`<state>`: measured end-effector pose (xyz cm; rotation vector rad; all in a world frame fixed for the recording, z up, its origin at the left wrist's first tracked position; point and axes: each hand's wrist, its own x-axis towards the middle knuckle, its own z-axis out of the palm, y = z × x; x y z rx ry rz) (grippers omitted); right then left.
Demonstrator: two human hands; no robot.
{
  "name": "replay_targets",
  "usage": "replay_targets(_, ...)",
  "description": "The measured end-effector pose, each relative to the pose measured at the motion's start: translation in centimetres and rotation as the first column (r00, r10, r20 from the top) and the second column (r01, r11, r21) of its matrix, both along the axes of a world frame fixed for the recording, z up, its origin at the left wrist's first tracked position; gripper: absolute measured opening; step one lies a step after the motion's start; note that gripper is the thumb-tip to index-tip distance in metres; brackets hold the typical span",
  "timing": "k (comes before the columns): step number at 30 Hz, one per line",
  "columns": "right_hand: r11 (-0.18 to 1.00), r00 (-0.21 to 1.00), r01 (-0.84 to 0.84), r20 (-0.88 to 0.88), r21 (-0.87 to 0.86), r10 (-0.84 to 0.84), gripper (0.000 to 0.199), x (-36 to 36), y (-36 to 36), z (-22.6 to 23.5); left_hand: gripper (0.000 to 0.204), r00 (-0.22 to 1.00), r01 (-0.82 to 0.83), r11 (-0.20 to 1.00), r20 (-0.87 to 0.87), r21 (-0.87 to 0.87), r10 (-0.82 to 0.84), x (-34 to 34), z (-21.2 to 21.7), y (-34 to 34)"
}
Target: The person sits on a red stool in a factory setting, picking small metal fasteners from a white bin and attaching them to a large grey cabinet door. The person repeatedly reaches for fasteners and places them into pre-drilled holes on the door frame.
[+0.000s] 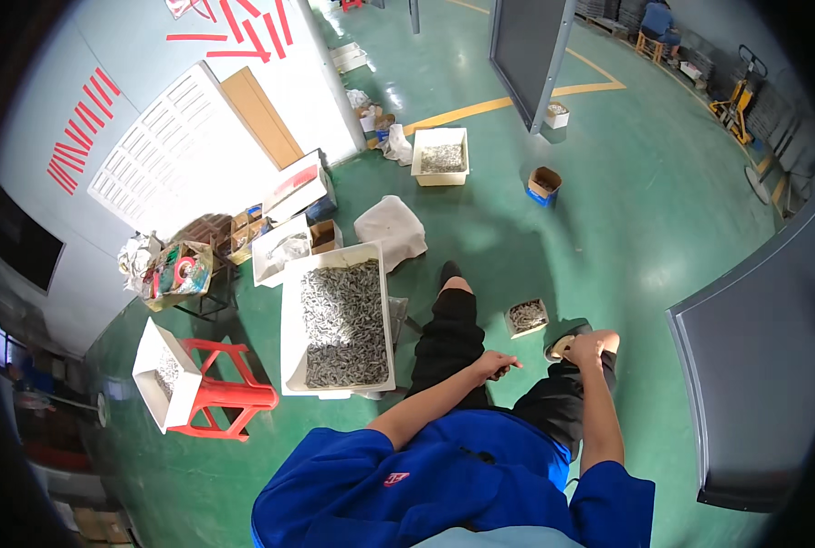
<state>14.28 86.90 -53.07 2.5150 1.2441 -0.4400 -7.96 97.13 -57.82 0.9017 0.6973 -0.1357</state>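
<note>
My left hand (496, 365) hovers over my lap, fingers curled together with a fingertip pointing right. My right hand (585, 348) is beside my right knee, its fingers bent inward and pressed together. Whatever either hand holds is too small or hidden to make out. On the floor between my feet stands a small open box (513, 332) of small metal pieces. To the left of my legs is a large white tub (292, 356), spread with many small grey metal parts (343, 320); neither hand touches it.
A red plastic stool (234, 395) supports a tilted white bin (142, 374) at left. A cloth-covered seat (391, 228), another white tub (440, 179) and a blue carton (542, 195) stand ahead. Grey panels (754, 365) rise at right. A yellow pallet jack (739, 105) is far right.
</note>
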Motion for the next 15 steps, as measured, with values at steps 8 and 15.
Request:
replay_targets(8, 0.994, 0.99, -0.005, -0.14, -0.112, -0.011, 0.031, 0.8, 0.6, -0.9, 0.022, 0.999, 0.04, 0.999, 0.004, -0.012, -0.04, 0.2, 0.4, 0.2)
replay_targets(15, 0.974, 0.992, -0.102, -0.095, -0.202, 0.085, 0.026, 0.3, 2.1, 0.8, 0.016, 0.997, -0.081, 0.996, 0.0, 0.027, 0.081, 1.6, 1.9, 0.5)
